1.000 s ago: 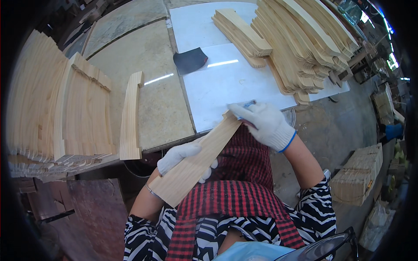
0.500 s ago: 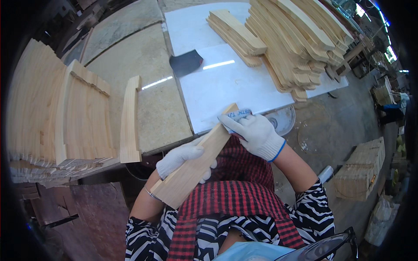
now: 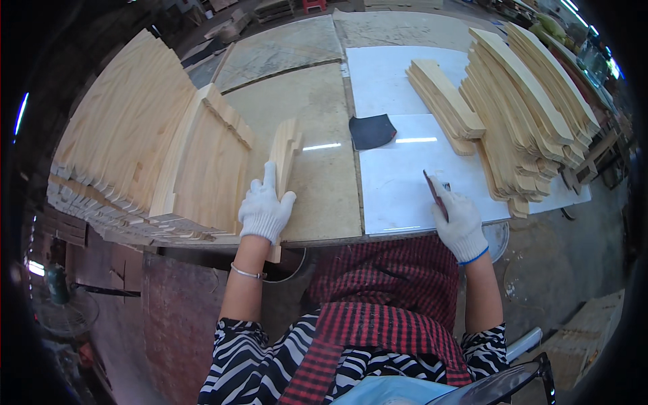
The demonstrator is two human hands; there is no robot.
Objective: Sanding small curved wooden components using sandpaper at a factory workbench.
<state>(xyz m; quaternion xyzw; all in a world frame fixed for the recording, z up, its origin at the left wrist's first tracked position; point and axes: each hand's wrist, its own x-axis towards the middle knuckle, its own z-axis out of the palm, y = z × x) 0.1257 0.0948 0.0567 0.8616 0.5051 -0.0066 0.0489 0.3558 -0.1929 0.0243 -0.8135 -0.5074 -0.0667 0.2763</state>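
Observation:
My left hand point(image 3: 264, 208), in a white knit glove, lies over a pale wooden piece point(image 3: 286, 150) on the table's left part. Its fingers and thumb are spread, and the palm hides the middle of the wood, whose near end pokes out past the table edge. In my right hand point(image 3: 460, 226), also gloved, is a thin reddish-brown sheet of sandpaper point(image 3: 435, 191), seen nearly edge-on above the white board's front edge. Whether a second piece lies under the left hand, I cannot tell.
A tall row of wooden pieces point(image 3: 128, 128) stands at the left. More curved pieces are stacked point(image 3: 513, 108) at the right, beside a smaller stack point(image 3: 445, 101). A dark curved scrap point(image 3: 372, 131) lies on the white board point(image 3: 398, 182). Below the right edge is a bundle of wood point(image 3: 587, 337).
The wooden piece that my left hand held at my lap, with the sandpaper against it, has left there. My left hand has moved to the table; my right hand has drawn right with the sandpaper.

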